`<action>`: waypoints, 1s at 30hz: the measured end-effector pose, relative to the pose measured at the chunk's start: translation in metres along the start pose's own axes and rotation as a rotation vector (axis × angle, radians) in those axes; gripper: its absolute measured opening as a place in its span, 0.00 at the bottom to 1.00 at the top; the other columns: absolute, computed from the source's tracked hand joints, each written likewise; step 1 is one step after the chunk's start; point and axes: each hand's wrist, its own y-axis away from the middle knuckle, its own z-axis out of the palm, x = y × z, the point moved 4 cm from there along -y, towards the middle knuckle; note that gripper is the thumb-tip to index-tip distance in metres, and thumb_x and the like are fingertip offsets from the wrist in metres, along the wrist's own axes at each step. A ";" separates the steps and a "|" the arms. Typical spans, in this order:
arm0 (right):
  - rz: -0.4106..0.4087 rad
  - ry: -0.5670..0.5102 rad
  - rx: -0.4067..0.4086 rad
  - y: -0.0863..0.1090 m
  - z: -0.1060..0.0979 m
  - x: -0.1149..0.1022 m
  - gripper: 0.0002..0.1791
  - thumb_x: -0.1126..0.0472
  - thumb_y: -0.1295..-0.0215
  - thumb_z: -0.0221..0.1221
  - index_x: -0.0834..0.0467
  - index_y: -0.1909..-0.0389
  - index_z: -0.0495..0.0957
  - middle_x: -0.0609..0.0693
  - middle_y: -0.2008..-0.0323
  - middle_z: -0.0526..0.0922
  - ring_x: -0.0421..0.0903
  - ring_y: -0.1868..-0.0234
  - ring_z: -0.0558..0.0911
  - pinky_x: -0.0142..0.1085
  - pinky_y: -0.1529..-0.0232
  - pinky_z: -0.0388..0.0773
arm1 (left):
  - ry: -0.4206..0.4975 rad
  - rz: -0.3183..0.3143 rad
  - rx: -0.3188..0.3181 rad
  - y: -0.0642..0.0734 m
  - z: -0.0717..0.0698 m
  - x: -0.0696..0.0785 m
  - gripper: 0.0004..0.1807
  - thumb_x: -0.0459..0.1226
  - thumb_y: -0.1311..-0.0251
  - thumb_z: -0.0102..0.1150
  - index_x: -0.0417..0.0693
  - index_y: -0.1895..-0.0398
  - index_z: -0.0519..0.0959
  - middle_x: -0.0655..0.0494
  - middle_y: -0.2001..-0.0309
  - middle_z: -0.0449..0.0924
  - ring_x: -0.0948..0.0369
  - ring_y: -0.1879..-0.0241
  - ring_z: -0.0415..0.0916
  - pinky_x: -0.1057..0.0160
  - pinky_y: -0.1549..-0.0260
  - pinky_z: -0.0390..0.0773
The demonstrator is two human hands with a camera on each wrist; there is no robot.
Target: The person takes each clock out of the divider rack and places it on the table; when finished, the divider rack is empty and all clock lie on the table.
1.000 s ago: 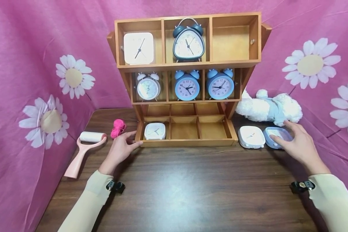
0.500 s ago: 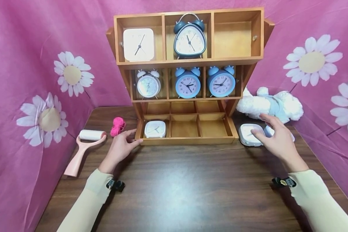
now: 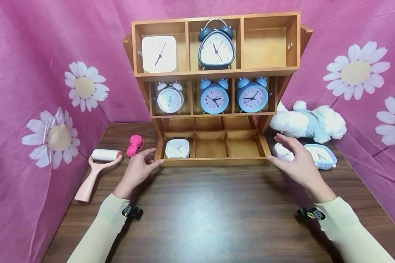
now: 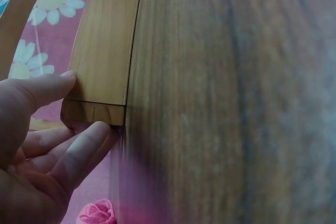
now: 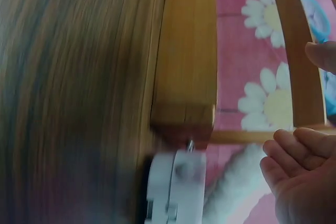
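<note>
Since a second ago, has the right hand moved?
Yes. The right hand has gone left, off the blue-rimmed clock, past the white clock, to the right front corner of the shelf's tray.

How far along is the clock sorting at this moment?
Six clocks sit in the wooden organizer, one in its bottom tray. In hand: left hand touches the tray's corner; right hand is over the white clock. Left: that one and the blue clock.
</note>
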 end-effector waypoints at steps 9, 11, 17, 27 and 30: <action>-0.087 -0.024 -0.028 0.004 0.022 -0.029 0.45 0.52 0.36 0.82 0.53 0.20 0.75 0.56 0.32 0.86 0.54 0.30 0.80 0.12 0.36 0.60 | 0.002 -0.003 0.006 0.001 0.002 0.000 0.35 0.46 0.29 0.78 0.40 0.24 0.80 0.38 0.44 0.93 0.47 0.51 0.94 0.47 0.52 0.90; -0.096 -0.036 -0.040 0.003 0.026 -0.033 0.45 0.53 0.36 0.82 0.53 0.19 0.75 0.55 0.31 0.86 0.53 0.30 0.81 0.10 0.35 0.60 | 0.009 -0.004 0.005 0.001 0.003 0.000 0.35 0.46 0.29 0.78 0.40 0.25 0.80 0.39 0.45 0.93 0.48 0.51 0.94 0.47 0.52 0.90; -0.131 -0.061 -0.078 -0.002 0.039 -0.048 0.46 0.53 0.36 0.82 0.51 0.19 0.74 0.53 0.29 0.85 0.53 0.28 0.81 0.16 0.32 0.66 | 0.018 -0.005 0.012 0.002 0.003 -0.001 0.35 0.46 0.30 0.78 0.40 0.25 0.80 0.39 0.46 0.94 0.48 0.52 0.94 0.48 0.52 0.90; -0.207 -0.143 -0.152 -0.008 0.076 -0.083 0.44 0.52 0.35 0.82 0.49 0.20 0.75 0.53 0.30 0.85 0.54 0.30 0.85 0.35 0.27 0.79 | 0.006 0.012 0.026 0.001 0.002 -0.002 0.35 0.46 0.30 0.78 0.40 0.25 0.81 0.38 0.47 0.94 0.48 0.53 0.94 0.45 0.50 0.89; -0.195 -0.174 -0.180 -0.012 0.089 -0.093 0.45 0.51 0.36 0.82 0.49 0.20 0.75 0.52 0.29 0.85 0.55 0.28 0.85 0.50 0.25 0.79 | 0.001 0.017 0.029 0.002 0.002 -0.002 0.35 0.46 0.30 0.78 0.39 0.25 0.81 0.38 0.48 0.94 0.48 0.53 0.94 0.45 0.50 0.89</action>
